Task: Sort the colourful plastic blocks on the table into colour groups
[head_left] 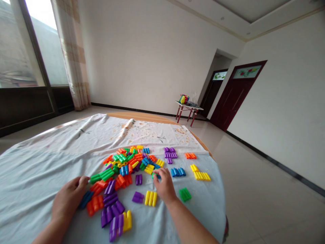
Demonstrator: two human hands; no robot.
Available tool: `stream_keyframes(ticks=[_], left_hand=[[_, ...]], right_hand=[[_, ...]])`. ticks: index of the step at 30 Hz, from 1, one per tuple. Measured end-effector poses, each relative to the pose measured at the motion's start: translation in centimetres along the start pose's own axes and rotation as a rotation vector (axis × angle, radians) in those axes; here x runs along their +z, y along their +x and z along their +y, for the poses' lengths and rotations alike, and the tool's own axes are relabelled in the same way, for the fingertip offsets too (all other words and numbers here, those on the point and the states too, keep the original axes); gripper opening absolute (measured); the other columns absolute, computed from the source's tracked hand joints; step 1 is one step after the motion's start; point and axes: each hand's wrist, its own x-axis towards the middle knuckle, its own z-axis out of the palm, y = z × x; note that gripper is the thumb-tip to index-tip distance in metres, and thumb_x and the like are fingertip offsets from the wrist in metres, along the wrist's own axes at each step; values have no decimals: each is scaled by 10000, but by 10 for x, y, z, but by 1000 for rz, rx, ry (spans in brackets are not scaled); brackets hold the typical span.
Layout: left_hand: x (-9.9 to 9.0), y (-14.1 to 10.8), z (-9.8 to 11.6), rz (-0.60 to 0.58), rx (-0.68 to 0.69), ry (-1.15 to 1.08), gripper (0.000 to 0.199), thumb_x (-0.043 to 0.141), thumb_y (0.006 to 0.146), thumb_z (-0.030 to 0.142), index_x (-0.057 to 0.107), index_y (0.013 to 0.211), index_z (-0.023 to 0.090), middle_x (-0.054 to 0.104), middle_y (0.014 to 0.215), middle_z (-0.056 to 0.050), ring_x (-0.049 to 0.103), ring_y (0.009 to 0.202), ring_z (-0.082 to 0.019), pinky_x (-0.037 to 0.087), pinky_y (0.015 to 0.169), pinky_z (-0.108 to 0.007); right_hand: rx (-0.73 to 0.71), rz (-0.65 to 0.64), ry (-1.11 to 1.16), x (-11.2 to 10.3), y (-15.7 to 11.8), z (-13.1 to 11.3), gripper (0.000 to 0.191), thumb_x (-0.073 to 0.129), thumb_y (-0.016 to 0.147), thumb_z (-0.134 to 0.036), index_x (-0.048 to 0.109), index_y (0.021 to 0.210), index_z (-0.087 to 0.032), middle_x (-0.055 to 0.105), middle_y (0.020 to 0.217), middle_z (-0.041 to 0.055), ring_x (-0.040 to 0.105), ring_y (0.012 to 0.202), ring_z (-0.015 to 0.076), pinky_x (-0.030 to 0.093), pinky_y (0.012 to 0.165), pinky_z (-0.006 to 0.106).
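My left hand (69,196) is closed, thumb and forefinger pinched at the left end of a green tube-shaped plastic block (103,176) on the pile's near-left edge. Under its fingers lies a dark blue block (86,199), beside an orange block (95,205). My right hand (165,185) reaches to the pile's right edge, its fingers curled down on a small green block (154,176), mostly hidden by them. Close to that hand are a yellow three-tube block (151,198) and a purple block (138,179). Purple blocks (110,200) lie between my hands.
On the right of the cloth-covered table (162,223) are separate groups: purple blocks (170,155), an orange row (190,156), a blue row (178,172), yellow blocks (202,176) and a green block (185,194). A small table (189,105) with bags stands by the far wall.
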Motion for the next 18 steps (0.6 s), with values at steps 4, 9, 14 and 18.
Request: stream_keyframes(ticks=[4, 9, 14, 18], left_hand=[[2, 0, -5, 0, -3, -30, 468, 284, 807, 515, 642, 902, 229, 667, 904, -103, 581, 831, -244, 407, 687, -331], [0, -1, -3, -8, -14, -31, 455, 317, 800, 504, 651, 917, 218, 673, 909, -97, 583, 840, -234, 402, 680, -306], [-1, -1, -1, -16, -33, -8, 471, 302, 800, 506, 647, 946, 221, 670, 939, -88, 579, 848, -228, 393, 675, -292], [-2, -2, -2, -27, -28, -5, 491, 295, 802, 516, 646, 954, 210, 669, 924, -88, 579, 845, -227, 393, 671, -281]], right_hand=[[49, -113, -235, 11, 37, 6, 244, 643, 705, -177, 625, 948, -201, 628, 936, 79, 512, 954, 251, 393, 823, 384], [23, -293, -433, 18, 50, 9, 244, 730, 645, -211, 647, 873, -237, 633, 882, 66, 493, 921, 267, 355, 785, 398], [-89, -419, -378, 6, 40, -4, 264, 714, 682, -231, 653, 937, -253, 614, 912, 59, 474, 967, 256, 314, 854, 406], [-105, -578, -248, -5, 41, -8, 263, 625, 739, -181, 651, 989, -256, 632, 927, 19, 481, 978, 210, 300, 894, 367]])
